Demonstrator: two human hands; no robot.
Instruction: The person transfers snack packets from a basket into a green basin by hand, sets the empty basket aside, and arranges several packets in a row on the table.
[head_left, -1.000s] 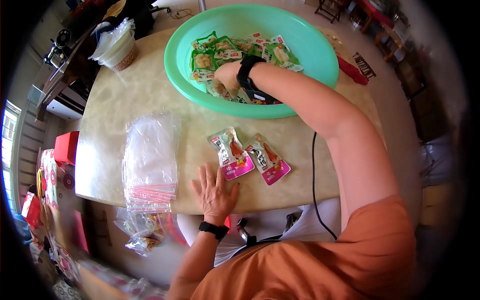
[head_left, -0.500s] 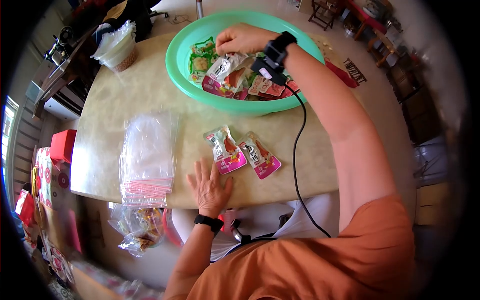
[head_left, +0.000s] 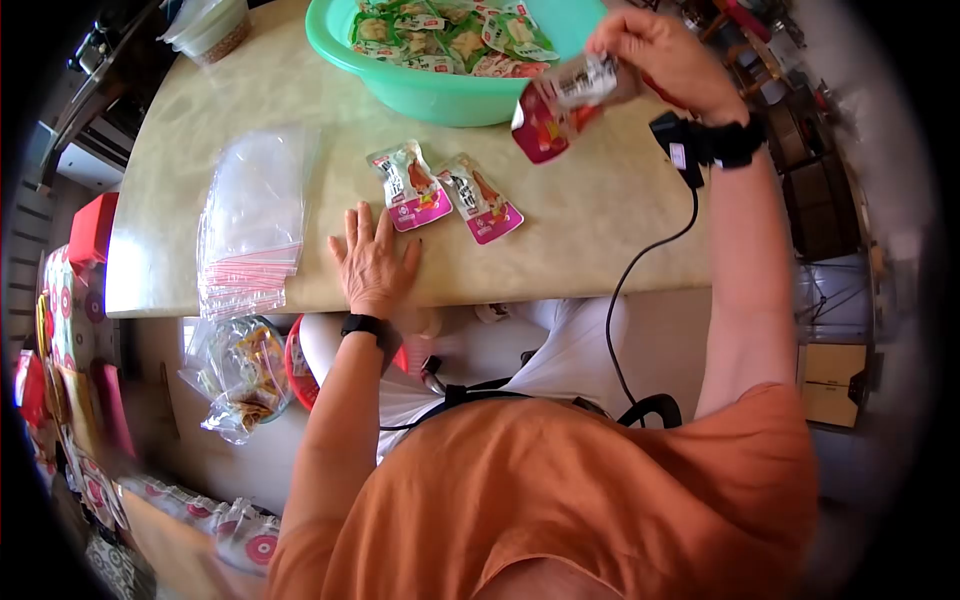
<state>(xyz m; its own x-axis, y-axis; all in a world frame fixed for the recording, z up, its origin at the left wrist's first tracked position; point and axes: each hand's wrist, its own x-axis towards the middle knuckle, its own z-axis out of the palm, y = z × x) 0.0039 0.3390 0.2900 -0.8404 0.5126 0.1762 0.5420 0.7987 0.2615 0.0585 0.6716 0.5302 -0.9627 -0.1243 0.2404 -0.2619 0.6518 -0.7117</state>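
Observation:
My right hand [head_left: 672,62] is closed on the top of a snack pouch [head_left: 556,112] with a deep-pink bottom, held above the table at the right of the green basin [head_left: 440,98]. Whether a second pouch lies behind it I cannot tell. Several green snack packets [head_left: 465,42] fill the basin. My left hand [head_left: 372,265] rests flat on the table with fingers spread. Just beyond its fingertips lie two snack pouches with pink bottoms, a left one [head_left: 410,187] and a right one [head_left: 481,200], nearly touching.
A stack of clear zip bags [head_left: 250,205] lies on the table [head_left: 150,230] left of my left hand. At the far left stands a plastic tub [head_left: 212,35]. Below the table edge is a plastic bag of packets [head_left: 245,370]. A black cable [head_left: 640,260] hangs from my right wrist.
My right hand has come out of the basin and moved right, now with a pouch in it. My left hand stays flat on the table. The view has tipped downward.

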